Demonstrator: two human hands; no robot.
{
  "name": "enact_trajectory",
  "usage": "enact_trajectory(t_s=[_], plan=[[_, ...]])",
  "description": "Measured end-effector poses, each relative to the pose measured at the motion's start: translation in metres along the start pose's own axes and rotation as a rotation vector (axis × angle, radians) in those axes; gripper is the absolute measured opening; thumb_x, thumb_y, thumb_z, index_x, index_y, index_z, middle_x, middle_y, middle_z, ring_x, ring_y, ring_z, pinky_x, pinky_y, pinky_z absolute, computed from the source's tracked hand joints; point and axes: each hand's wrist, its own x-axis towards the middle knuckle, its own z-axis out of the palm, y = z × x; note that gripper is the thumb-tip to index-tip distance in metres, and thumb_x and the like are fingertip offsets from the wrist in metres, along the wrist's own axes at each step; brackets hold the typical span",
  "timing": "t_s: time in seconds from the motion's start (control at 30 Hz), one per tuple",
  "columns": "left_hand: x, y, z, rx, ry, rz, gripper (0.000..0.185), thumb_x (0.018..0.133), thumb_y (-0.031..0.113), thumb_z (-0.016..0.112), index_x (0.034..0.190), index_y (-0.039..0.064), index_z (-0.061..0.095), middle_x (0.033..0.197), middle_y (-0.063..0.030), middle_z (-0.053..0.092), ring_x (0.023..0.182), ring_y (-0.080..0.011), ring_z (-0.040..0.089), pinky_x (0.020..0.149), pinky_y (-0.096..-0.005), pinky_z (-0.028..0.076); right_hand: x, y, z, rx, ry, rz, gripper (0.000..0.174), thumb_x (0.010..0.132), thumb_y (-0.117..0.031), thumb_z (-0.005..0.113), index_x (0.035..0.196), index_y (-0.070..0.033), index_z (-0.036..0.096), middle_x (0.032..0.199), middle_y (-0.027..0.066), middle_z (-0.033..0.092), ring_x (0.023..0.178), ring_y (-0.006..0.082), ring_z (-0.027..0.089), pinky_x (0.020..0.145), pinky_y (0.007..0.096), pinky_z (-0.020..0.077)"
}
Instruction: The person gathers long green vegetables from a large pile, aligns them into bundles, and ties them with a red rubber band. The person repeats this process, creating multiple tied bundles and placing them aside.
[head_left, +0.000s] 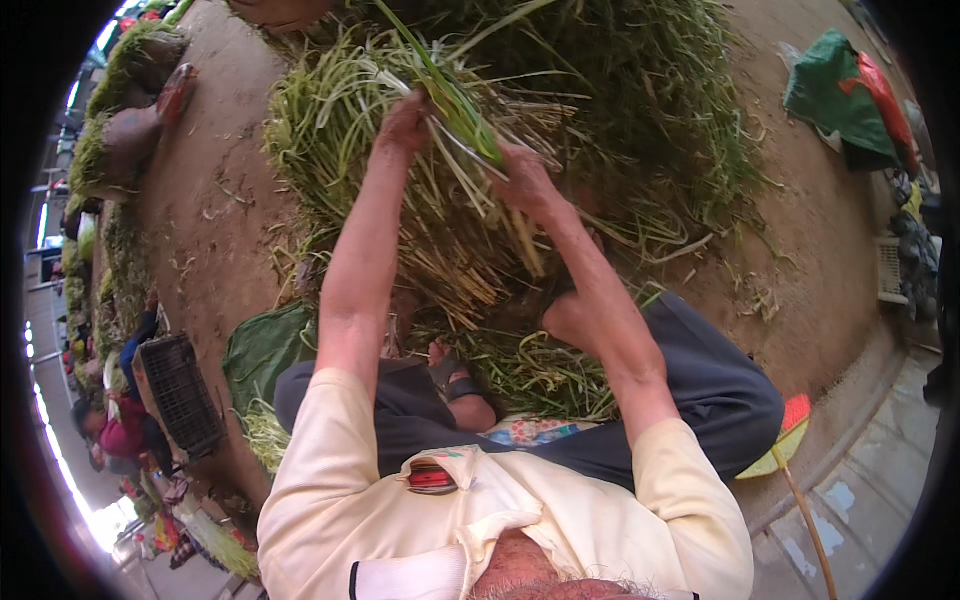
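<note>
My left hand (407, 124) is closed around pale stalks near the top of a big heap of long-leaved green plants (330, 112). My right hand (525, 176) grips the lower part of a small bunch of green leafy stalks (461, 112), which slants up to the left between both hands. Beneath my hands lie many cut, straw-coloured stalks (450, 262), their ends towards me. Loose green leaves (540, 371) are strewn on the ground between my bent legs. The fingers of both hands are partly hidden by the plants.
A dark green heap of thin plants (645, 97) lies ahead to the right. A green sack (274, 341) is beside my left knee, a broom (787, 442) by my right. Farther left are a black crate (180, 394) and a person (120, 435); green and red bags (836, 97) lie far right.
</note>
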Motion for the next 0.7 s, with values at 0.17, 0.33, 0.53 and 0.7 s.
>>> enact_trajectory(t_s=[0.17,0.33,0.53,0.7], plan=[[-0.042,0.011,0.059,-0.19,-0.066,-0.058,0.023,0.11,0.018,0.05,0.124,0.004,0.061,0.097,-0.0011,0.065,0.068,-0.0076,0.051,0.064,-0.0256,0.05,-0.006,0.006,0.004,0.059,-0.044,0.244,0.043,0.095,-0.014,0.072,0.135,-0.004,0.06,0.105,0.0232,0.068,0.092,0.0401,0.064,0.079,0.046,0.0522],[-0.084,0.033,0.145,0.015,-0.303,-0.023,0.034,0.113,0.023,0.046,0.14,0.004,0.054,0.074,0.0075,0.049,0.054,0.0003,0.041,0.043,-0.0155,0.035,-0.015,0.009,0.007,0.256,0.182,0.179,0.02,0.103,-0.017,0.067,0.119,-0.006,0.069,0.075,0.0019,0.057,0.068,0.0087,0.047,0.057,0.0352,0.0411],[-0.074,0.085,0.15,0.102,-0.319,0.065,0.036,0.11,0.016,0.044,0.144,0.01,0.055,0.079,0.0053,0.051,0.057,-0.0011,0.038,0.046,-0.0193,0.03,-0.02,0.029,0.03,0.37,0.454,0.384,0.032,0.103,-0.029,0.069,0.082,-0.005,0.067,0.061,-0.0015,0.049,0.058,0.0112,0.041,0.052,0.0389,0.0335],[-0.068,0.089,0.126,0.164,-0.144,0.048,0.029,0.111,0.014,0.044,0.137,0.009,0.056,0.119,-0.0092,0.069,0.059,-0.0028,0.042,0.049,-0.0195,0.035,-0.02,0.031,0.041,0.959,0.618,0.776,0.03,0.107,-0.034,0.061,0.096,-0.007,0.062,0.066,0.0029,0.052,0.056,0.0197,0.039,0.056,0.0465,0.0275]])
